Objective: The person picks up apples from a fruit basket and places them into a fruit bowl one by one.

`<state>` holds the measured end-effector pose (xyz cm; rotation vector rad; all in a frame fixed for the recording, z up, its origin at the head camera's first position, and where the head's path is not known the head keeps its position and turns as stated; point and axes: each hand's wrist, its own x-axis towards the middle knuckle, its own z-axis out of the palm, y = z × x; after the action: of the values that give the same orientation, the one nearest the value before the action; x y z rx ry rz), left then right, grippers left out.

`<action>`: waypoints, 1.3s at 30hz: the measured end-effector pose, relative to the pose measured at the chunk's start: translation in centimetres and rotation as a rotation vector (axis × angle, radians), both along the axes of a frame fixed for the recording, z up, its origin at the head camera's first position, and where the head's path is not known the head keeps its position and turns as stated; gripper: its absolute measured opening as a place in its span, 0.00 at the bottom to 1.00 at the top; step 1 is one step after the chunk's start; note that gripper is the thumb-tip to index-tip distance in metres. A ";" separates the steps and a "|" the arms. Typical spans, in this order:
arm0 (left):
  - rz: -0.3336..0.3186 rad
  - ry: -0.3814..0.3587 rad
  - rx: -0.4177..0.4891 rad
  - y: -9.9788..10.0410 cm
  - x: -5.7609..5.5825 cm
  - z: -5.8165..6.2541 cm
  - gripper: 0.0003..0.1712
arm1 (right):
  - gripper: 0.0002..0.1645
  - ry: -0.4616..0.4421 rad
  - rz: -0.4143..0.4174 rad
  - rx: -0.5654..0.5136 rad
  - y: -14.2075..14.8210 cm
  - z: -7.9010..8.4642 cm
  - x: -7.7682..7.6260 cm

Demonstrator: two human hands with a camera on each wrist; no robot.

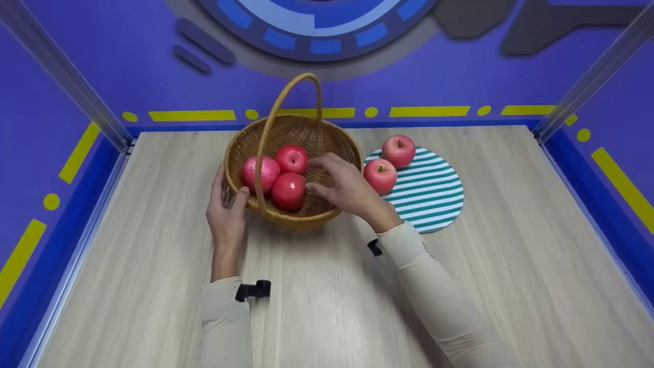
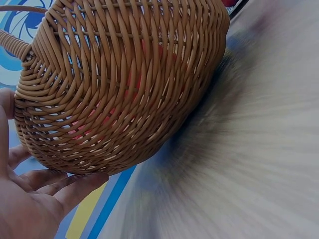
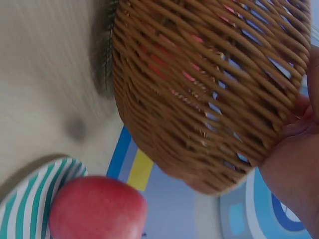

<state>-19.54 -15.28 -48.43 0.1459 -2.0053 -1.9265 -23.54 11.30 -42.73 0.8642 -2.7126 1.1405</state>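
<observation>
A brown wicker basket point(image 1: 327, 219) with a tall hooped handle point(image 1: 276, 110) stands on the table. My left hand point(image 1: 226, 217) holds its left side, thumb at the rim and fingers against the outer wall, which the left wrist view shows too. Inside lie a mottled pink-red fruit point(image 1: 251, 171), a red apple point(image 1: 293, 157) and a smooth red fruit point(image 1: 287, 191). My right hand point(image 1: 350, 189) reaches over the basket's right rim, its thumb and fingers apart beside the red fruits with nothing between them. In the right wrist view the basket wall point(image 3: 199, 94) hides the fingertips.
Right of the basket, a round green-and-white striped mat point(image 1: 434, 189) lies on the table point(image 1: 306, 306). Two more red apples, a nearer one point(image 1: 380, 179) and a farther one point(image 1: 398, 152), sit on its left part. Blue-purple panels point(image 1: 153, 76) enclose the back and sides.
</observation>
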 end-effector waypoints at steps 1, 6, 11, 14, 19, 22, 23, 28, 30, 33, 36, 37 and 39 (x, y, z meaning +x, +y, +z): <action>-0.002 0.003 0.002 0.0 0.0 0.0 0.40 | 0.29 -0.001 0.008 0.004 -0.2 0.0 -0.1; -0.004 0.014 -0.018 0.0 0.0 0.0 0.40 | 0.30 -0.020 0.027 0.034 -1.3 0.0 -0.4; 0.009 0.023 -0.051 0.1 0.1 0.0 0.40 | 0.32 -0.049 0.049 0.109 -2.6 -0.3 -0.8; 0.006 0.036 -0.068 0.1 0.2 0.1 0.40 | 0.32 -0.066 0.045 0.158 -3.0 -0.5 -0.9; 0.000 0.055 -0.091 0.2 0.2 0.2 0.40 | 0.33 -0.092 0.023 0.187 -3.1 -0.6 -1.0; 0.000 0.060 -0.087 0.3 0.1 0.2 0.40 | 0.33 -0.083 0.036 0.205 -3.1 -0.8 -1.1; 0.000 0.059 -0.083 0.3 0.1 0.1 0.41 | 0.32 -0.076 0.043 0.214 -3.1 -0.8 -1.2; 0.008 0.044 -0.079 0.4 0.4 0.7 0.41 | 0.32 -0.047 0.072 0.257 -3.3 -1.0 -1.3; 0.012 0.039 -0.084 0.5 0.4 0.8 0.40 | 0.33 -0.043 0.073 0.272 -3.3 -1.1 -1.3; 0.013 0.024 -0.083 0.5 0.4 0.8 0.41 | 0.34 -0.049 0.061 0.287 -3.3 -1.3 -1.3; 0.012 0.034 -0.086 0.3 0.1 0.1 0.41 | 0.34 -0.082 0.025 0.295 -3.3 -1.4 -1.2; 0.009 0.034 -0.084 0.3 0.1 0.0 0.41 | 0.35 -0.091 0.013 0.298 -3.3 -1.4 -1.2; 0.006 0.036 -0.082 0.4 0.0 0.0 0.40 | 0.36 -0.111 -0.009 0.298 -3.2 -1.4 -1.1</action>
<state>-19.51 -14.93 -48.41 0.0962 -2.0542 -1.8269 -24.67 8.11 -44.16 0.8429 -3.0262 0.8164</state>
